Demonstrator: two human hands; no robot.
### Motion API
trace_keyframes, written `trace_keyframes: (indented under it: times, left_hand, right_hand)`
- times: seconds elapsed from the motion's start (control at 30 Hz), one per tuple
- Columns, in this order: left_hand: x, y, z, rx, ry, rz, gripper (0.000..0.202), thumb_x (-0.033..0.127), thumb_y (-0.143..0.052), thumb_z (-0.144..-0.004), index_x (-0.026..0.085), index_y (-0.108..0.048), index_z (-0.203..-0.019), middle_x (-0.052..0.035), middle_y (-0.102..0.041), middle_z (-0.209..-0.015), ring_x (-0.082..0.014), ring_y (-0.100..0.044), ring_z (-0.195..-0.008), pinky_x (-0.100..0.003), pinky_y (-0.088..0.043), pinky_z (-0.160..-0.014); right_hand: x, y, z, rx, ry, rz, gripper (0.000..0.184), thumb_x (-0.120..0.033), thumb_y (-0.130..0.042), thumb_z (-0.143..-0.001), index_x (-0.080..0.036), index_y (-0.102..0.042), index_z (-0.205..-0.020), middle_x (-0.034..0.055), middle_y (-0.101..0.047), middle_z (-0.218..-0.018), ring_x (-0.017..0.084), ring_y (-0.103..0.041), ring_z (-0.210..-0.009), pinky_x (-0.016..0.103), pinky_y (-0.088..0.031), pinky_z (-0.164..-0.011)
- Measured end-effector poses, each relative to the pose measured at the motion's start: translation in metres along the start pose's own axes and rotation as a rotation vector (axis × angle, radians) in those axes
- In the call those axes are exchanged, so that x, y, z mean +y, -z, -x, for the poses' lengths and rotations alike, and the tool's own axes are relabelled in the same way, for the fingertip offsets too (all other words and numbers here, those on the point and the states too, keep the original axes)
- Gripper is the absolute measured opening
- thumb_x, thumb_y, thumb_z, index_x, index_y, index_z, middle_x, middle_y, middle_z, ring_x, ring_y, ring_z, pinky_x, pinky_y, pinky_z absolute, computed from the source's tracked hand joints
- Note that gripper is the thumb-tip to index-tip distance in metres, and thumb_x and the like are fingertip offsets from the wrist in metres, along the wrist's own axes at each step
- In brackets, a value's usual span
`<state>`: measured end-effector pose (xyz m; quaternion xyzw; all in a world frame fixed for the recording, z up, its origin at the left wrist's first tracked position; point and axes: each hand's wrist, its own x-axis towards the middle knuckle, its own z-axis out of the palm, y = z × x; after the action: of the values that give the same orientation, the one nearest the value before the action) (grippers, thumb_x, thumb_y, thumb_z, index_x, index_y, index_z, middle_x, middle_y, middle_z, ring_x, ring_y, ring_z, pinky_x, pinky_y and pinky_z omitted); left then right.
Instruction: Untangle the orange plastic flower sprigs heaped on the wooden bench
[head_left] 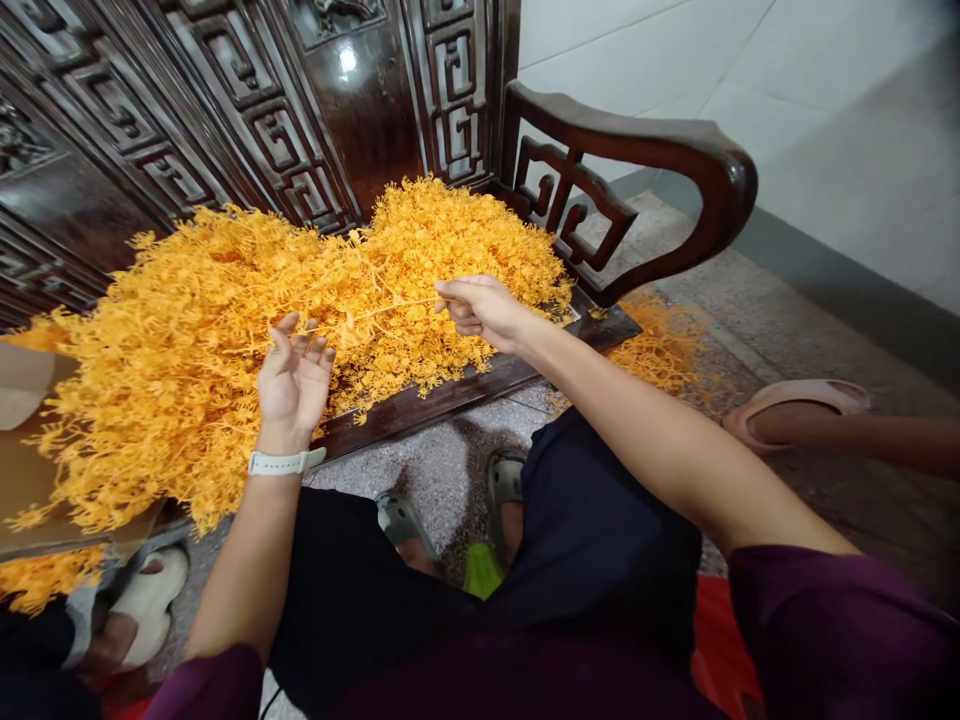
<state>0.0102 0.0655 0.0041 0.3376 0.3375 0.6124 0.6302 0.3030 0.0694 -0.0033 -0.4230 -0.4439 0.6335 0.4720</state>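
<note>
My right hand (480, 308) is closed in a pinch on one end of a thin orange plastic flower stem (386, 309). The stem stretches leftward above the heap towards my left hand (295, 378). That hand is palm up, its fingers loosely bent and apart near the stem's other end; whether they touch it is hard to tell. A white band circles the left wrist. Beneath and behind both hands lies a big pile of orange plastic flower sprigs (202, 330) on a dark carved wooden bench (420, 405).
The bench's curved armrest (637, 130) rises at the right. More orange pieces (660, 345) lie on the floor beside it. A cardboard box (30, 440) stands at the left. Other people's feet show at the left (154, 600) and the right (795, 410).
</note>
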Motion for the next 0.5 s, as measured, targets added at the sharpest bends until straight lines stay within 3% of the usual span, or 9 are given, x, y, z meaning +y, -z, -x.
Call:
trace_keyframes:
  times: [0.17, 0.3, 0.5]
  left_hand:
    - [-0.005, 0.0, 0.004, -0.018, 0.055, -0.028, 0.024, 0.049, -0.061, -0.103, 0.031, -0.073, -0.111, -0.0021, -0.079, -0.108, -0.0166, -0.075, -0.09, -0.031, -0.064, -0.086]
    - [-0.012, 0.0, 0.006, -0.04, 0.084, -0.043, 0.028, 0.051, -0.061, -0.102, 0.031, -0.072, -0.117, -0.004, -0.078, -0.107, -0.0176, -0.076, -0.087, -0.033, -0.065, -0.081]
    - [-0.019, -0.003, 0.008, -0.051, 0.11, -0.077, 0.033, 0.055, -0.061, -0.101, 0.031, -0.07, -0.122, -0.0059, -0.077, -0.108, -0.0183, -0.076, -0.09, -0.034, -0.065, -0.084]
  right_hand:
    - [0.008, -0.001, -0.001, -0.071, -0.029, 0.021, 0.029, -0.041, -0.064, -0.098, -0.018, -0.063, -0.081, -0.0057, -0.027, -0.059, 0.01, -0.018, -0.053, 0.03, -0.017, -0.049]
    - [0.011, -0.002, 0.001, -0.151, -0.022, 0.032, 0.03, -0.043, -0.065, -0.099, -0.017, -0.065, -0.084, 0.0015, -0.047, -0.068, 0.012, -0.037, -0.058, 0.031, -0.028, -0.053]
    - [0.01, -0.005, 0.006, -0.306, -0.005, 0.078, 0.016, -0.035, -0.067, -0.095, -0.02, -0.069, -0.09, 0.0098, -0.071, -0.092, 0.02, -0.062, -0.083, 0.035, -0.044, -0.069]
